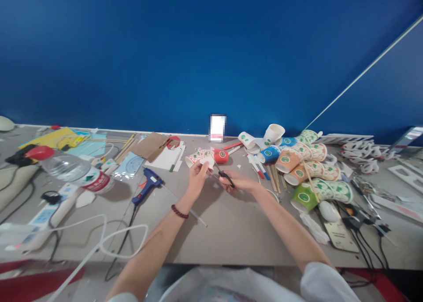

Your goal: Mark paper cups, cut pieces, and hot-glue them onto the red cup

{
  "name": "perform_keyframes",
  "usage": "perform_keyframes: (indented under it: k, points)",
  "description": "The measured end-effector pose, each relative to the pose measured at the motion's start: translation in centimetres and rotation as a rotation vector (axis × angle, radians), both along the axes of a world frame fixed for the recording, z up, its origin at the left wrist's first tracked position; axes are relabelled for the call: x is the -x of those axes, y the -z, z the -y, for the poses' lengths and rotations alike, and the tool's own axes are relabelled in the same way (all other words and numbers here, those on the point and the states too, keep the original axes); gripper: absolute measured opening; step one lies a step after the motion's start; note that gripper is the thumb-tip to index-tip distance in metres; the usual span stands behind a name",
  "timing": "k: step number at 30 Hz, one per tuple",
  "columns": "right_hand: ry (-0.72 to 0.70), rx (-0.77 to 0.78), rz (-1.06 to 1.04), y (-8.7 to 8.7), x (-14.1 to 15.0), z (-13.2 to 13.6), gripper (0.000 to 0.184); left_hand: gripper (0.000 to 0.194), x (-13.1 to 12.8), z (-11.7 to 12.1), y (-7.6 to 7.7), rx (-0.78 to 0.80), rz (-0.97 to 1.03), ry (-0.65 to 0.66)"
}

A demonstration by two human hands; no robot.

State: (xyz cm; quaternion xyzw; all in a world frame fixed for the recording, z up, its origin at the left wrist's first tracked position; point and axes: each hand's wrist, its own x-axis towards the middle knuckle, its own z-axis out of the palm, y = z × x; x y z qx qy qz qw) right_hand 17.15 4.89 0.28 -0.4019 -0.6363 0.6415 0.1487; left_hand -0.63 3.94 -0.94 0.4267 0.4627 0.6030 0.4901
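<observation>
Near the middle of the table, my left hand (197, 178) pinches a small white piece of paper (209, 159) between thumb and fingers. My right hand (240, 181) is closed around the black handles of a pair of scissors (227, 179), whose blades point up and left toward the paper. Whether the blades touch the paper cannot be made out. Just beyond my hands lies a red paper cup (221, 156) on its side, with a red-and-white patterned paper cup (193, 158) to its left, partly hidden by my left hand.
On the right lie stacked paper cups (304, 198), wooden sticks (273, 178) and markers (257, 167). A blue glue gun (147, 185), a plastic bottle (77, 170) and a power strip (49, 218) occupy the left. A phone-like screen (217, 128) leans against the blue wall (211, 51).
</observation>
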Motion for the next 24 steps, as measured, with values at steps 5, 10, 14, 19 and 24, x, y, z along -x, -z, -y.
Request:
perform_keyframes:
  k: [5,10,14,19,24]
  points:
    - [-0.001,0.008,-0.037,0.26,0.04,-0.03,0.042,0.023,-0.28,0.01,-0.28,-0.013,0.011,0.004]
    - [0.008,0.017,-0.033,0.13,0.08,0.11,0.041,0.021,-0.39,-0.01,0.01,-0.029,0.011,0.029]
    - [0.011,0.030,-0.056,0.15,0.12,0.14,0.042,0.020,-0.35,-0.10,0.33,-0.035,0.000,0.028]
    - [0.015,0.043,-0.035,0.11,0.15,0.17,0.045,0.020,-0.28,-0.19,0.58,-0.033,-0.002,0.021]
    - [0.004,0.036,-0.055,-0.03,0.13,0.26,0.044,0.020,-0.31,-0.16,0.44,-0.029,0.001,0.016]
